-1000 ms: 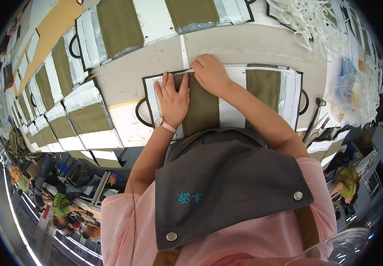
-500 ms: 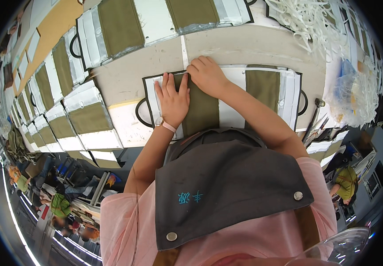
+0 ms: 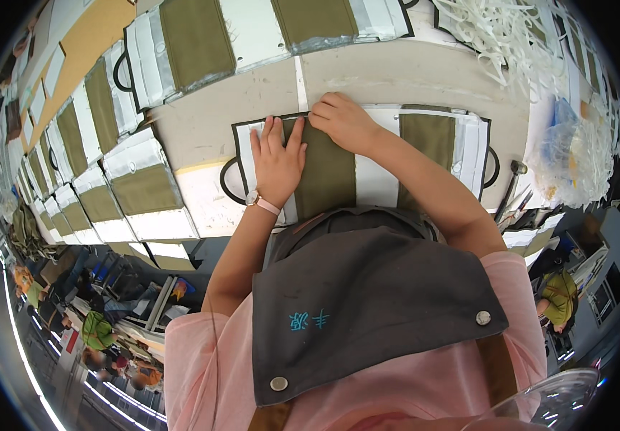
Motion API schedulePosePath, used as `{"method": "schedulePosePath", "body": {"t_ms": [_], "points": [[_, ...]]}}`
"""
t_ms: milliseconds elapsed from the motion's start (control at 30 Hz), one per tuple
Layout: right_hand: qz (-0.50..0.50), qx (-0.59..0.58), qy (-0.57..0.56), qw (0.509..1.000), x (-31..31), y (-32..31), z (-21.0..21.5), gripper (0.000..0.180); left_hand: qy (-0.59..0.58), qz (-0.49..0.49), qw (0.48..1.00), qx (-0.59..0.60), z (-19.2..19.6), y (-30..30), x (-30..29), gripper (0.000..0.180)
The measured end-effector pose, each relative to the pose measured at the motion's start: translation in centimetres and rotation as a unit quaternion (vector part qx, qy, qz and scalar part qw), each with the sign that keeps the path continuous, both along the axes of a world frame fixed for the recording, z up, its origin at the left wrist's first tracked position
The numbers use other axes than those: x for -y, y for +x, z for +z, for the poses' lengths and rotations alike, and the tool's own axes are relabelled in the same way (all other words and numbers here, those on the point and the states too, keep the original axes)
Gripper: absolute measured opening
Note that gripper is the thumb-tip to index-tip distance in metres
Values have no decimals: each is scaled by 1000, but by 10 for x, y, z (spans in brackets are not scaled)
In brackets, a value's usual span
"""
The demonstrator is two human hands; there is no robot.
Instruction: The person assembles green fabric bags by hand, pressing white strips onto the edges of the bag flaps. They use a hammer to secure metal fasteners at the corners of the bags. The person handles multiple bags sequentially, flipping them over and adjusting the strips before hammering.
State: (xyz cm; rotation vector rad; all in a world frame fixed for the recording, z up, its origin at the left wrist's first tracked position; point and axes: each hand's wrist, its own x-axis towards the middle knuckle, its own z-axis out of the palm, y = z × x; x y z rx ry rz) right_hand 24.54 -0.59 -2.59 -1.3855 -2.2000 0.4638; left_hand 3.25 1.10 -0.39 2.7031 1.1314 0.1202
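A flat bag panel [image 3: 425, 144] in white and olive green with black edging and black loop handles lies on the beige worktable [image 3: 389, 75] in front of me. My left hand [image 3: 277, 154] lies flat on its left part, fingers spread, a pink watch strap at the wrist. My right hand [image 3: 342, 118] rests with curled fingers on the panel's top edge, next to the left hand. Neither hand grips anything that I can see.
More white-and-olive panels lie along the far side [image 3: 188, 39] and in an overlapping row down the left [image 3: 137, 187]. A heap of white cord [image 3: 504, 32] sits at the far right, with plastic bags [image 3: 575, 154] and a tool [image 3: 514, 179] at the right edge.
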Motion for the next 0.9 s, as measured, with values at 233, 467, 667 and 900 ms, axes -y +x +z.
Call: {"method": "schedulePosePath", "body": {"t_ms": [233,467,667,900], "points": [[26,33,38,998,0,6,-3,25,3,-2,1000,6,3,1,-1,52],[20,57,17,998,1,6,4,27,20,16,1000,-15,0,8,-3,51],[-149,-32,-39,988,14,11,7,21,47,8,998,-41,8,19,3,53],[-167,-77,-59,981,12,18,7,16,3,-31,999,-31,1,21,10,53]]}}
